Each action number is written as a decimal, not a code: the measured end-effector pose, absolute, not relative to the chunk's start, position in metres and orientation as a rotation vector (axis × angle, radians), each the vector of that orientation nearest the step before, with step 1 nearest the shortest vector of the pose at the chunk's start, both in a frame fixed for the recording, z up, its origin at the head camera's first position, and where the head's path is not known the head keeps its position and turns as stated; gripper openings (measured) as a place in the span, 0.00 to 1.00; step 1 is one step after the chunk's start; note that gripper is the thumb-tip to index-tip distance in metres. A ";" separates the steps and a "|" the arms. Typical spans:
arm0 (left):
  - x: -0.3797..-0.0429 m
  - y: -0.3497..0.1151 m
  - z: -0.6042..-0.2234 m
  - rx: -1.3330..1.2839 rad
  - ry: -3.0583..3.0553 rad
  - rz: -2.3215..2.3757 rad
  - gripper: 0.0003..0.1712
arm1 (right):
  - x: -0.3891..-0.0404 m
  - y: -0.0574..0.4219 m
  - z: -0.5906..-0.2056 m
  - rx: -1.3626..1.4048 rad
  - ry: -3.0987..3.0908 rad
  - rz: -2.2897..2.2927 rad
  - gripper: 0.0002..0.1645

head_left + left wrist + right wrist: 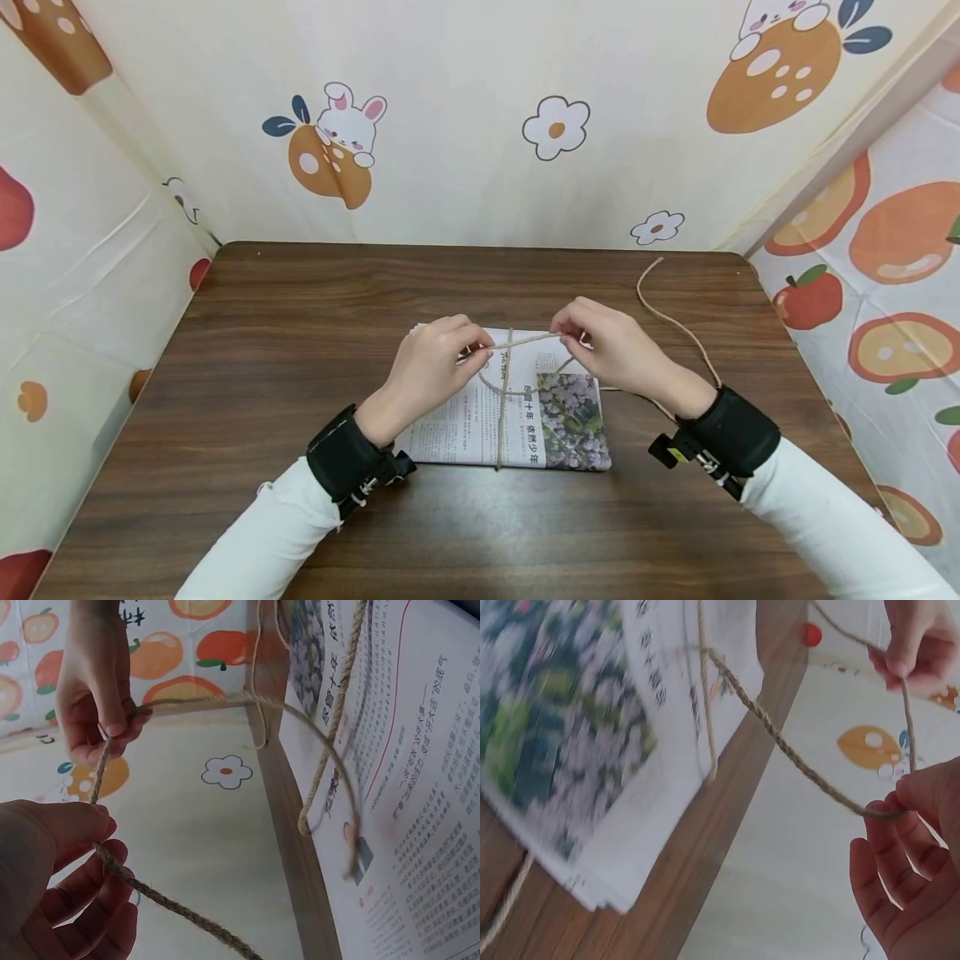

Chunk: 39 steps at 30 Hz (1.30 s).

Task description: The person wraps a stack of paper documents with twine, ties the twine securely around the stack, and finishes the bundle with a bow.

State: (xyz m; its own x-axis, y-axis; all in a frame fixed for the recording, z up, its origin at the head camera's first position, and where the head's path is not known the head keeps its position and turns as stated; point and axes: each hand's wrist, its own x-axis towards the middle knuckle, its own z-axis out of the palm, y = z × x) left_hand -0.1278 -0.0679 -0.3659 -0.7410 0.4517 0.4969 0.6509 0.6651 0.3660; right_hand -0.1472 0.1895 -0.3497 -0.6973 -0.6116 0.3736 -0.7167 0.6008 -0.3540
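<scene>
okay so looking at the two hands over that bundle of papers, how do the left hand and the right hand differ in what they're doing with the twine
The left hand pinches a short end of twine above the bundle's left part; the right hand pinches above its right part. A long slack tail trails past the right hand across the table; none shows past the left hand. Shared: both pinch the same twine with curled fingers, and both wrists wear black straps.

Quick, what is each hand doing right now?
Left hand: fingers pinch the twine above the newspaper bundle.
Right hand: fingers pinch the same twine.

Twine (504, 400) around newspaper (457, 425) on table (225, 350)
</scene>
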 end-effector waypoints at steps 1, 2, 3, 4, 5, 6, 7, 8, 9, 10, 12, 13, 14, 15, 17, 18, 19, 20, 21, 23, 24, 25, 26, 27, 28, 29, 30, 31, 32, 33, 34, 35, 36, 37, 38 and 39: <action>-0.128 -0.067 -0.367 -0.866 -2.528 -0.756 0.02 | -0.148 0.193 -0.349 1.103 -2.615 0.695 0.10; -0.128 -0.067 -0.368 -0.863 -2.535 -0.755 0.02 | -0.149 0.197 -0.349 1.103 -2.617 0.674 0.10; -0.128 -0.066 -0.369 -0.863 -2.541 -0.756 0.02 | -0.149 0.200 -0.348 1.108 -2.617 0.655 0.11; -0.128 -0.066 -0.370 -0.863 -2.547 -0.756 0.02 | -0.150 0.203 -0.348 1.118 -2.618 0.636 0.11; -0.127 -0.065 -0.371 -0.864 -2.553 -0.757 0.02 | -0.150 0.207 -0.348 1.133 -2.616 0.615 0.11; -0.127 -0.064 -0.372 -0.866 -2.558 -0.757 0.02 | -0.151 0.209 -0.348 1.151 -2.613 0.590 0.11; -0.127 -0.063 -0.373 -0.868 -2.565 -0.751 0.02 | -0.152 0.212 -0.348 1.168 -2.610 0.562 0.11; -0.127 -0.062 -0.373 -0.869 -2.571 -0.750 0.02 | -0.152 0.215 -0.349 1.180 -2.607 0.533 0.10; -0.127 -0.062 -0.374 -0.869 -2.580 -0.746 0.02 | -0.152 0.217 -0.349 1.192 -2.603 0.508 0.10; -0.127 -0.061 -0.374 -0.870 -2.589 -0.740 0.02 | -0.152 0.220 -0.350 1.197 -2.602 0.485 0.10; -0.127 -0.061 -0.375 -0.868 -2.606 -0.730 0.02 | -0.153 0.225 -0.352 1.185 -2.609 0.454 0.11; -0.127 -0.061 -0.376 -0.864 -2.615 -0.726 0.02 | -0.153 0.228 -0.353 1.173 -2.612 0.440 0.11; -0.127 -0.061 -0.377 -0.861 -2.621 -0.725 0.02 | -0.153 0.231 -0.354 1.161 -2.616 0.427 0.12; -0.127 -0.061 -0.378 -0.860 -2.628 -0.723 0.02 | -0.154 0.234 -0.355 1.150 -2.617 0.414 0.12; -0.127 -0.061 -0.379 -0.856 -2.634 -0.723 0.02 | -0.156 0.239 -0.356 1.124 -2.618 0.382 0.12; -0.127 -0.061 -0.380 -0.855 -2.636 -0.725 0.02 | -0.156 0.242 -0.357 1.114 -2.617 0.367 0.12; -0.127 -0.061 -0.381 -0.853 -2.636 -0.724 0.02 | -0.157 0.245 -0.357 1.100 -2.622 0.354 0.12; -0.127 -0.061 -0.382 -0.853 -2.637 -0.725 0.02 | -0.158 0.248 -0.358 1.088 -2.627 0.342 0.12; -0.127 -0.060 -0.382 -0.853 -2.639 -0.725 0.02 | -0.158 0.251 -0.358 1.075 -2.633 0.329 0.12; -0.127 -0.060 -0.384 -0.851 -2.647 -0.726 0.03 | -0.160 0.256 -0.359 1.049 -2.649 0.305 0.12; -0.127 -0.059 -0.386 -0.850 -2.653 -0.724 0.03 | -0.160 0.259 -0.360 1.036 -2.656 0.293 0.12; -0.127 -0.058 -0.387 -0.848 -2.661 -0.721 0.03 | -0.161 0.262 -0.361 1.026 -2.660 0.278 0.12; -0.127 -0.057 -0.388 -0.846 -2.672 -0.721 0.03 | -0.162 0.265 -0.361 1.018 -2.660 0.263 0.11; -0.127 -0.057 -0.390 -0.846 -2.686 -0.715 0.03 | -0.163 0.267 -0.362 1.007 -2.664 0.247 0.11; -0.127 -0.056 -0.392 -0.845 -2.703 -0.705 0.03 | -0.163 0.270 -0.363 0.995 -2.667 0.235 0.11; -0.127 -0.055 -0.394 -0.847 -2.721 -0.692 0.03 | -0.164 0.272 -0.364 0.985 -2.669 0.227 0.11; -0.127 -0.054 -0.396 -0.849 -2.736 -0.678 0.03 | -0.164 0.274 -0.366 0.976 -2.672 0.225 0.11; -0.127 -0.053 -0.397 -0.854 -2.751 -0.664 0.03 | -0.165 0.277 -0.367 0.968 -2.677 0.224 0.11; -0.127 -0.053 -0.399 -0.860 -2.768 -0.654 0.02 | -0.165 0.279 -0.369 0.960 -2.683 0.227 0.11; -0.126 -0.052 -0.401 -0.868 -2.783 -0.638 0.02 | -0.166 0.281 -0.370 0.954 -2.690 0.232 0.11; -0.126 -0.051 -0.403 -0.876 -2.794 -0.627 0.03 | -0.166 0.284 -0.372 0.949 -2.697 0.240 0.11; -0.126 -0.051 -0.404 -0.884 -2.802 -0.618 0.03 | -0.167 0.286 -0.374 0.945 -2.703 0.247 0.11; -0.126 -0.051 -0.405 -0.892 -2.810 -0.611 0.02 | -0.167 0.289 -0.377 0.934 -2.713 0.250 0.11; -0.126 -0.051 -0.406 -0.899 -2.818 -0.603 0.02 | -0.168 0.291 -0.379 0.917 -2.727 0.249 0.11; -0.125 -0.051 -0.408 -0.904 -2.827 -0.598 0.02 | -0.169 0.294 -0.381 0.899 -2.741 0.248 0.11; -0.125 -0.052 -0.408 -0.909 -2.836 -0.589 0.02 | -0.169 0.297 -0.384 0.876 -2.756 0.244 0.11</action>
